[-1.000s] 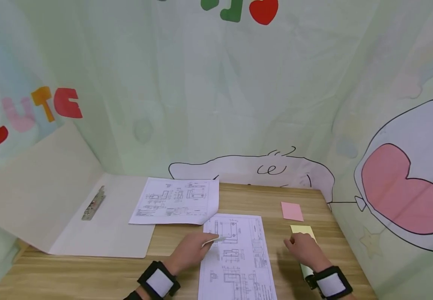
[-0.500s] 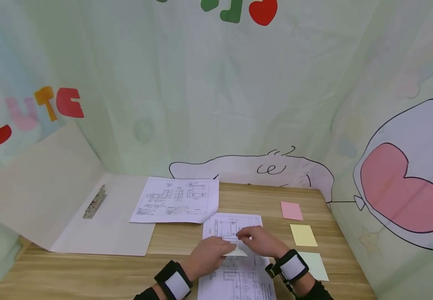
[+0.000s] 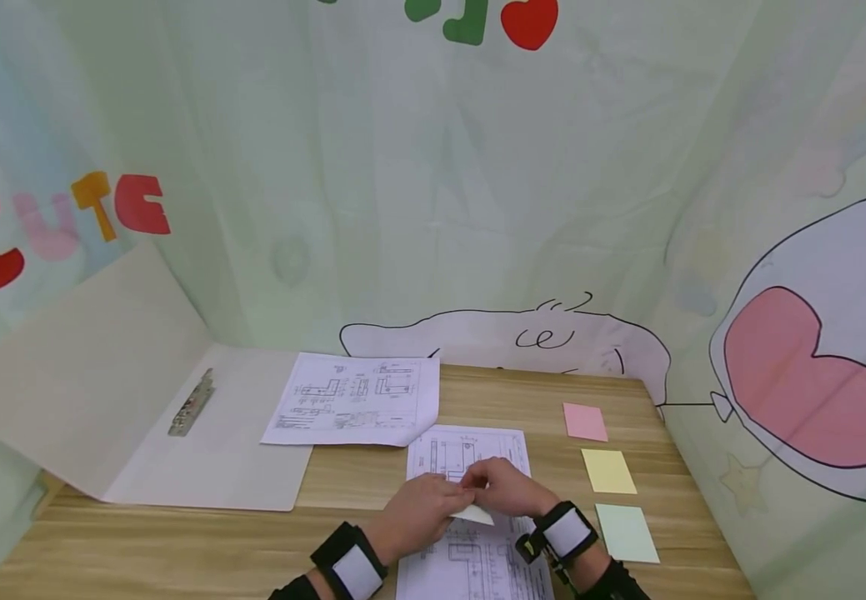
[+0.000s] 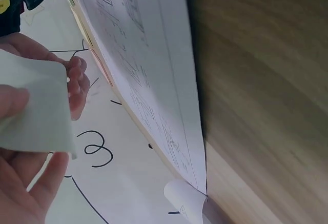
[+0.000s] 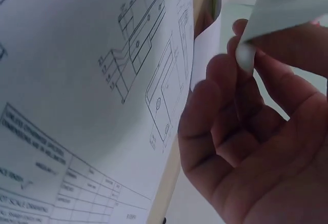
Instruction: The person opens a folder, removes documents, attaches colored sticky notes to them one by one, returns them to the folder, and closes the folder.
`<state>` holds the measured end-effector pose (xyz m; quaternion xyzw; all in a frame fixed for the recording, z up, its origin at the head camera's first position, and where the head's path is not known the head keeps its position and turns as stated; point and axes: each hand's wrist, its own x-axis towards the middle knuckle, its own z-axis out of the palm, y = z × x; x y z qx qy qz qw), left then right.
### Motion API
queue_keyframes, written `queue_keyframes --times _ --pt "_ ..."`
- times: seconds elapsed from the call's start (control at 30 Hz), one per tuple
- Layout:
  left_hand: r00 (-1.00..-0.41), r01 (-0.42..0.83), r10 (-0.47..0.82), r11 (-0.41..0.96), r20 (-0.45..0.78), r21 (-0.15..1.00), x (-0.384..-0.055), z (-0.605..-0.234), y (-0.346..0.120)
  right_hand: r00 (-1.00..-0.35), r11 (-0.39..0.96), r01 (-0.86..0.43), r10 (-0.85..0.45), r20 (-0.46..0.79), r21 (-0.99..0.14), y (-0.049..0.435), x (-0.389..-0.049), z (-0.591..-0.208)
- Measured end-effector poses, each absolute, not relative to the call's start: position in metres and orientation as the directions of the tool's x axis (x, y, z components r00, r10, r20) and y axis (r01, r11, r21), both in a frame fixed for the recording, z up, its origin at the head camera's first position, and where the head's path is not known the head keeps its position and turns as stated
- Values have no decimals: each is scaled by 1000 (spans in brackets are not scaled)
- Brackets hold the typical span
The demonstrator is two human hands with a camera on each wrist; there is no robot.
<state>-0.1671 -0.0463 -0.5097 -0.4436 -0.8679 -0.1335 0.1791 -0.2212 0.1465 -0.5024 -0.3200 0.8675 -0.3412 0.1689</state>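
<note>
The held slip (image 4: 48, 119) is pale green; at right, far to near: pink sticky note (image 3: 585, 422), yellow sticky note (image 3: 608, 472), mint sticky note (image 3: 628, 533).

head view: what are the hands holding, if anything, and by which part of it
A pale note, pinched by its left side in the left hand; the right hand is near a corner, grip unclear.
</note>
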Motion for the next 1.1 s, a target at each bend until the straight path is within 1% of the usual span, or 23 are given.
queue_keyframes --times 0.07,0.13,0.2,0.27,0.33,0.43,0.57,0.7,0.93,1.1 --pt "-535 813 730 582 425 23 -167 -510 -46 -752 583 -478 -658 -37 -657 146 -223 -504" --pt "-541 800 738 599 403 -24 -167 -510 -45 -764 608 -516 -645 4 -604 145 -226 -506" --pt "-569 777 737 627 364 -53 -167 -509 -43 -768 630 -554 -640 42 -544 144 -228 -507" --pt "-610 752 727 657 315 -59 -166 -508 -42 -769 650 -579 -636 65 -492 142 -231 -509" --pt "-650 726 712 685 266 -60 -165 -508 -39 -768 661 -593 -635 77 -459 140 -234 -509" --pt "-690 698 694 713 206 -63 -163 -507 -36 -780 690 -588 -621 72 -423 137 -239 -511" --pt "-726 669 673 738 137 -81 -162 -506 -32 -803 726 -561 -594 48 -398 134 -244 -513" --pt "-763 635 642 766 69 -105 -164 -504 -28 -807 740 -555 -590 29 -381 131 -249 -516" --pt "-812 575 583 807 30 -134 -170 -510 -23 -822 772 -519 -568 -35 -367 126 -254 -516" --pt "-845 533 534 838 -27 -116 -174 -514 -23 -822 781 -515 -567 -53 -354 124 -256 -519"
